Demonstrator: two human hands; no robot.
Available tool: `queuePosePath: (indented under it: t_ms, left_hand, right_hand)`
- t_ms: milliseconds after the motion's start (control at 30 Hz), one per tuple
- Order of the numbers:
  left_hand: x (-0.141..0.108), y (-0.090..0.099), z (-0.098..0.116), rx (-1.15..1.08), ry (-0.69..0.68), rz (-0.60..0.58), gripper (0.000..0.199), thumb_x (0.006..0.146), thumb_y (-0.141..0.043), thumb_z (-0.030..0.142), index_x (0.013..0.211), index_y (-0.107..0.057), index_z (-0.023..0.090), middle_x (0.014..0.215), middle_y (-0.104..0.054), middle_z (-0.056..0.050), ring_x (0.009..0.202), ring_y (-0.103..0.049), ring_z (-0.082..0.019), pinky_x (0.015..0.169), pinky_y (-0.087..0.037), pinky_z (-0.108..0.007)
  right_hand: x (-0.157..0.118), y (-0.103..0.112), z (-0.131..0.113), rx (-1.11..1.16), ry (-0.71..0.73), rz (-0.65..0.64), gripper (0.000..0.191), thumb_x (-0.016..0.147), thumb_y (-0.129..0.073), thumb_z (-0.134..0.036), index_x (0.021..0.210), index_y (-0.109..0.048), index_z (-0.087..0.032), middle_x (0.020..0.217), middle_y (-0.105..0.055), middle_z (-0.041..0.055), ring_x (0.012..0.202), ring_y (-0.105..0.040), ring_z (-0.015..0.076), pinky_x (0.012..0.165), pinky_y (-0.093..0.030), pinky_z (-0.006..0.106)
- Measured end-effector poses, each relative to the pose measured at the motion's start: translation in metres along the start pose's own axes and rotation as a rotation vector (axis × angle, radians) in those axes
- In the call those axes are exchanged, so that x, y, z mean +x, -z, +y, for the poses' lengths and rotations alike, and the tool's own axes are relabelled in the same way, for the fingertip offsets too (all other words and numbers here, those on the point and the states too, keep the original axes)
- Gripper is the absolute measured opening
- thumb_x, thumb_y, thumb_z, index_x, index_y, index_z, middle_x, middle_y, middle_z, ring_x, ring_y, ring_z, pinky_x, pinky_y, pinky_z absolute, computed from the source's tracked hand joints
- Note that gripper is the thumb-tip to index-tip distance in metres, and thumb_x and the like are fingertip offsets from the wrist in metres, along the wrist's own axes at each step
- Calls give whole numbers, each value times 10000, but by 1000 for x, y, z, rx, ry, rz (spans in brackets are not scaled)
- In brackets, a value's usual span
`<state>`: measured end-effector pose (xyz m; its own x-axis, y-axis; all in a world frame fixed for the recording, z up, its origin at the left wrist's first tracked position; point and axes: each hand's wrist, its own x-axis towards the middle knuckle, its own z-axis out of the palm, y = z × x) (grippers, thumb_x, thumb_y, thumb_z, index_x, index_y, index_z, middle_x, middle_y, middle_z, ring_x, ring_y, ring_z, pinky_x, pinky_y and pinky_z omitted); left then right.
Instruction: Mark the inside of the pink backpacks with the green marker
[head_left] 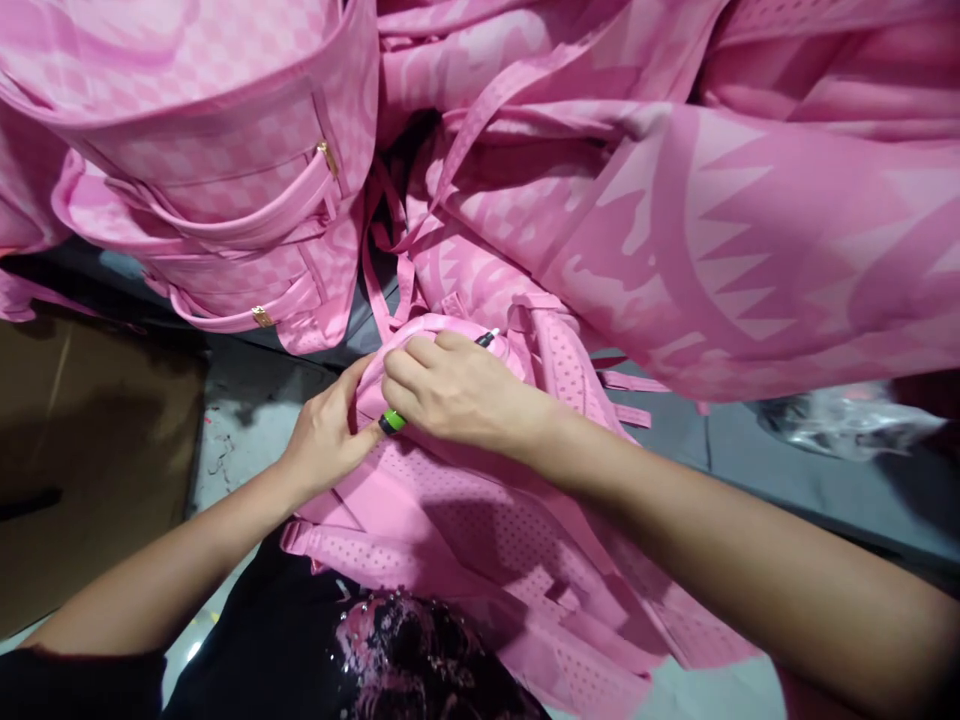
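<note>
A pink backpack with dotted mesh padding and straps leans against my body. My left hand is closed on its upper edge, fingers behind the fabric and thumb in front, near the green end of a tool. My right hand is curled in a fist on the top of the backpack, around a slim pen-like tool. Its green-and-black end sticks out beside my left thumb, and a dark end with a pale tip shows above the right knuckles. The tool's middle is hidden by my fingers.
Several pink patterned backpacks lie close in front; one with gold-coloured fittings is at the left, another with a jagged-teeth print at the right. Crumpled clear plastic lies on the grey surface. A cardboard box stands left.
</note>
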<state>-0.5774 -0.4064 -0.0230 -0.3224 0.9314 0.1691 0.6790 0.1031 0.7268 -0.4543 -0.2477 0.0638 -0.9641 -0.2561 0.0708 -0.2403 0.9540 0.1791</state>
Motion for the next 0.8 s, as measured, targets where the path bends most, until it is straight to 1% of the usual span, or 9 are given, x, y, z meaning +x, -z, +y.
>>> queuePosePath:
  t_ms: [100,167,233,300,367,433,500,667,800]
  left_hand:
    - [3,10,-4,2,-62,24,660,894,-629,437,1455,-390,185,1385,-580,-133,1209,-616,-267,1003,-526,-419]
    - [11,21,2,59,-165,131,656,899,-633,444,1452,-397,181,1419,-545,-152,1286,-552,-280,1066,-474,-455]
    - [27,30,17,140,-300,243,575,902,-646,382,1408,-450,188,1380,-569,-139,1287,-537,-274,1085,-444,-471]
    - [49,33,38,180,-462,217,427,917,-626,331,1314,-532,205,1288,-622,-99,1228,-564,-253,1067,-446,-462]
    - [74,24,60,209,-590,17,404,913,-626,312,1298,-546,220,1309,-607,-84,1253,-537,-254,1069,-435,-459]
    - [95,6,75,299,-635,-220,606,861,-689,307,1414,-451,230,1467,-483,-108,1366,-435,-294,1087,-409,-478]
    - [110,-12,81,440,-612,-359,843,802,-752,307,1514,-304,247,1594,-293,-145,1436,-335,-344,1078,-403,-497]
    - [113,-29,79,588,-590,-373,959,761,-794,319,1540,-241,238,1617,-211,-191,1424,-348,-381,1075,-392,-493]
    - [93,-31,83,554,-711,-282,1160,667,-849,326,1564,-122,218,1644,-67,-212,1518,-92,-408,1182,-152,-623]
  right_hand:
    - [-29,16,-18,37,-208,44,267,995,-355,-113,1007,-622,-105,903,-615,104,805,-522,216,647,-382,338]
    - [-54,23,-32,91,-441,23,227,952,-395,-69,961,-620,-97,855,-616,104,772,-526,217,623,-388,330]
    - [-73,21,-47,129,-638,-23,213,888,-425,-20,913,-620,-102,829,-618,108,759,-528,225,577,-373,322]
    - [-83,15,-60,158,-746,-44,226,821,-449,-3,909,-627,-111,845,-628,116,775,-534,236,556,-367,316]
    - [-86,9,-74,225,-782,8,243,760,-465,-4,889,-631,-124,843,-629,110,787,-538,236,563,-388,308]
    - [-86,7,-91,342,-757,74,290,716,-454,7,899,-633,-129,847,-624,95,789,-539,222,589,-427,298]
    - [-89,7,-107,448,-702,111,399,687,-428,31,1002,-629,-112,917,-633,97,848,-554,215,654,-482,294]
    - [-102,4,-119,325,-714,34,468,719,-453,50,1137,-611,-89,1029,-658,127,939,-592,243,633,-509,289]
    - [-108,0,-112,244,-718,58,493,752,-466,58,1208,-603,-71,1103,-669,155,1008,-618,260,638,-543,294]
